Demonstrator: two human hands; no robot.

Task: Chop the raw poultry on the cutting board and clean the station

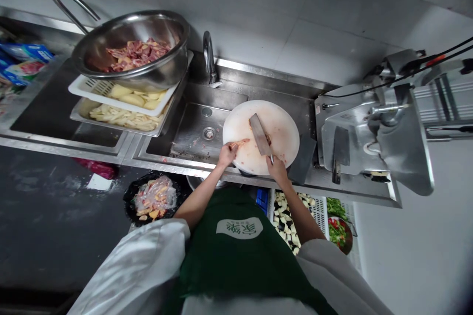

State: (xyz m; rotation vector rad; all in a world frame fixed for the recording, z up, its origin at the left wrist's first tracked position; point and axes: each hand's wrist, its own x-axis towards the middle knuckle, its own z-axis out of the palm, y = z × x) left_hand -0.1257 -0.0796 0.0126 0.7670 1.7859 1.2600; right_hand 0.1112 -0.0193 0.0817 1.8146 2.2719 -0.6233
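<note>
My right hand [278, 170] is closed round the handle of a cleaver [260, 135], whose broad blade lies over the middle of a round white cutting board [286, 128]. Small bits of meat show beside the blade, partly covered by it. At the board's left edge, my left hand [227, 154] grips one end of a thin piece of raw meat [241, 142]; the other end reaches onto the board. Reddish stains and scraps mark the board's surface.
A steel sink [192, 130] with a faucet [209, 59] lies left of the board. A large bowl of cut meat [138, 54] rests over trays of pale cut vegetables. On the right are a slicing machine [399, 138] and another cleaver [340, 150]. Below stands a black-lined waste bin [129, 199].
</note>
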